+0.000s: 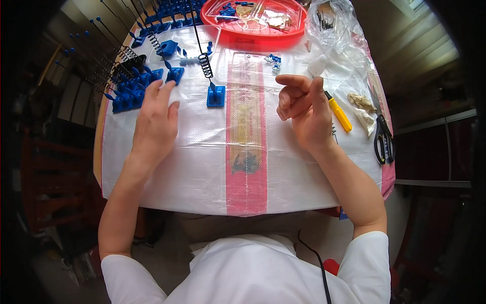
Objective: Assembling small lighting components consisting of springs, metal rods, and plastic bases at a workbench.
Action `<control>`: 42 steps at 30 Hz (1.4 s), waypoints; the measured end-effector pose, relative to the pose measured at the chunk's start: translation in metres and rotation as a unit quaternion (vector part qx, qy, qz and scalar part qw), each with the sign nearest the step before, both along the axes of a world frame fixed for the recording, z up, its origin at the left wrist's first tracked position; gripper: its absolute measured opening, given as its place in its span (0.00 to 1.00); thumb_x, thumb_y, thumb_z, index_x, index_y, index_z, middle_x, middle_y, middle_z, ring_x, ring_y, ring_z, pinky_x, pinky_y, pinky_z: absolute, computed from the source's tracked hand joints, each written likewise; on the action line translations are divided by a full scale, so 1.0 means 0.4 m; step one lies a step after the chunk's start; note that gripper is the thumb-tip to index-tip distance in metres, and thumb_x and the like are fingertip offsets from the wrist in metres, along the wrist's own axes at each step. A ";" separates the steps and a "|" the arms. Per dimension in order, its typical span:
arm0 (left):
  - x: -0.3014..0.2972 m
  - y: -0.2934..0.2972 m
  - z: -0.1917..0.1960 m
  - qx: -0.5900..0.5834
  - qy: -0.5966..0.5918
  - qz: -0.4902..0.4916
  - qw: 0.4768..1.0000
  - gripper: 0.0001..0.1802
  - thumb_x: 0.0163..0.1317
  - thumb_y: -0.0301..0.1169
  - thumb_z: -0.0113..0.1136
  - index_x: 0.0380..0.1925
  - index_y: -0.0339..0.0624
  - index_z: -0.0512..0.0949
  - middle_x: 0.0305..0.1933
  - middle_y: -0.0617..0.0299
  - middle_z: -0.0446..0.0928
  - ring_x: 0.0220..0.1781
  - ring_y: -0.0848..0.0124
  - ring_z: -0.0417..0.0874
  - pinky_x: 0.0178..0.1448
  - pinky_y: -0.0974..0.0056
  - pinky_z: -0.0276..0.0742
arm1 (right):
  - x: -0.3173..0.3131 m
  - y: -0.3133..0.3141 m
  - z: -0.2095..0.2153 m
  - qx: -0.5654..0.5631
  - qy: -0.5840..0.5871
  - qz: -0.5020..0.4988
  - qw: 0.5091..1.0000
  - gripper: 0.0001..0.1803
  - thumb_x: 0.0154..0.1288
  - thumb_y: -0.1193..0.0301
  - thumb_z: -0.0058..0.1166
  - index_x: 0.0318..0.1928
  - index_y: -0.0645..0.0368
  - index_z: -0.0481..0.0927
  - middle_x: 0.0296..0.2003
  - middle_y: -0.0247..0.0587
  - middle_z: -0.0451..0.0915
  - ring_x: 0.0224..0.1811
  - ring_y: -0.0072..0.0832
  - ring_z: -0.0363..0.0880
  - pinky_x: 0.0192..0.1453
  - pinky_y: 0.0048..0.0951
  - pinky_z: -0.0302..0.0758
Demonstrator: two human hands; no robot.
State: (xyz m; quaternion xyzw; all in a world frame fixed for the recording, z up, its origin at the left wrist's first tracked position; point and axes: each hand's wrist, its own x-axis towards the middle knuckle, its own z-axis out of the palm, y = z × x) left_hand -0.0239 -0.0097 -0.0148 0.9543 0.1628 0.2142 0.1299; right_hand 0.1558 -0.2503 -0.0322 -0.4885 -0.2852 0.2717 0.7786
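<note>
My left hand (156, 121) hovers at the left of the table with its fingers stretched out, holding nothing. Close to its fingertips stands a blue square base (174, 76) with a black coil spring rising from it. A similar blue base (215, 96) stands nearer the middle, its spring and long black rod upright. Several more blue bases (132, 93) are crowded left of my hand. My right hand (306, 109) is raised over the right side, thumb up, index finger pointing left, the other fingers loosely curled; nothing shows in it. A yellow screwdriver (340, 114) lies just right of it.
Black-handled scissors (383, 141) and crumpled pale cloth gloves (363, 111) lie at the right edge. Toward the back are a red basin (253, 38) of parts, clear plastic trays (220, 66) with small blue pieces, and a clear plastic bag (336, 35). A woven white sheet (195, 172) covers the table.
</note>
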 end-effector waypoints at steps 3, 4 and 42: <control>-0.004 0.002 -0.019 0.017 0.063 -0.003 0.998 0.24 0.67 0.27 0.56 0.63 0.35 0.71 0.66 0.39 0.65 0.64 0.47 0.70 0.68 0.53 0.66 | -0.004 0.004 0.001 -0.001 0.004 0.007 1.000 0.39 0.76 0.40 0.31 0.52 0.68 0.78 0.26 0.36 0.75 0.26 0.21 0.69 0.33 0.23 0.68; 0.002 0.002 -0.018 0.044 0.068 -0.001 0.997 0.23 0.68 0.28 0.56 0.63 0.36 0.71 0.65 0.39 0.66 0.63 0.47 0.70 0.68 0.53 0.67 | -0.004 0.003 0.002 -0.001 0.005 0.009 1.000 0.39 0.76 0.41 0.31 0.52 0.68 0.78 0.26 0.36 0.75 0.26 0.21 0.69 0.33 0.23 0.68; 0.089 0.027 -0.033 0.056 0.133 0.081 0.986 0.35 0.68 0.51 0.54 0.63 0.31 0.68 0.62 0.36 0.65 0.64 0.43 0.68 0.68 0.49 0.65 | -0.009 0.000 0.001 -0.014 -0.018 0.031 0.999 0.37 0.76 0.42 0.33 0.51 0.67 0.78 0.27 0.35 0.75 0.27 0.19 0.70 0.34 0.20 0.68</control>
